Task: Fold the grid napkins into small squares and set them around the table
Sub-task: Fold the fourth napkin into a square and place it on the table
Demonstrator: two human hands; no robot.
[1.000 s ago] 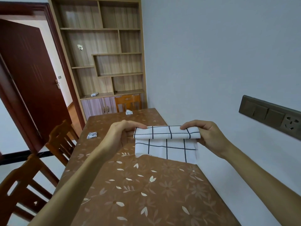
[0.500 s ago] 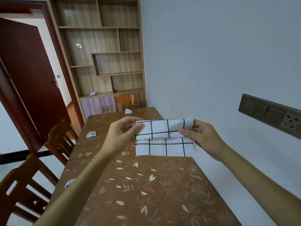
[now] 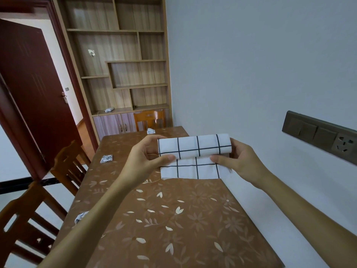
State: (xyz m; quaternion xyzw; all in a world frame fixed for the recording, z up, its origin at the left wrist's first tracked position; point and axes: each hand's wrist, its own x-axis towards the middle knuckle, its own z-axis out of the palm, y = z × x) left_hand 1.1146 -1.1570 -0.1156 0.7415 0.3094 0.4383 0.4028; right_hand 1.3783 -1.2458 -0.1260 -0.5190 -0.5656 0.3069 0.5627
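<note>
While held above the table (image 3: 173, 229), the napkin (image 3: 195, 149) is pinched at each end by the left hand (image 3: 143, 161) and right hand (image 3: 243, 163).

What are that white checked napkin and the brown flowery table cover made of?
The white napkin with dark grid lines looks like soft matte woven cloth: it curls over and hangs limp. The brown flower-patterned table cover looks like plastic sheet, perhaps vinyl: it shows a faint sheen.
</note>
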